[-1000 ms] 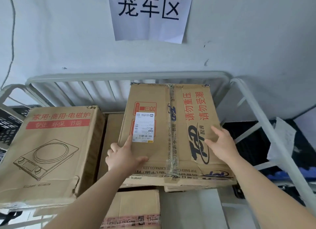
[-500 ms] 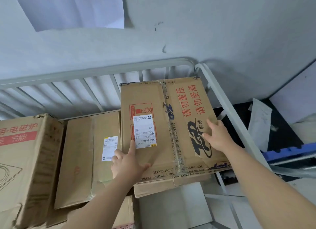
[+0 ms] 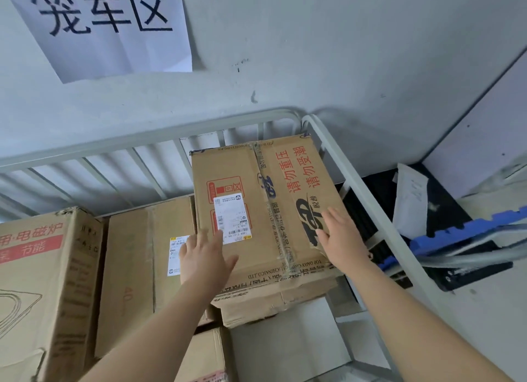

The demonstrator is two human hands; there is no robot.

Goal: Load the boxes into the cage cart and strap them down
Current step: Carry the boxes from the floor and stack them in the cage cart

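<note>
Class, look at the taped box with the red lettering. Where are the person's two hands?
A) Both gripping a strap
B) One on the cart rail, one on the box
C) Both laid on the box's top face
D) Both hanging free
C: the left hand and right hand both lie with straight fingers on top of the box.

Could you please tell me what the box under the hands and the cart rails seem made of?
The box looks like brown corrugated cardboard, matte, with a creased front edge and glossy tape along its seam. The cart's rails appear to be pale-grey painted metal tubing, judging by the smooth bends.
</note>
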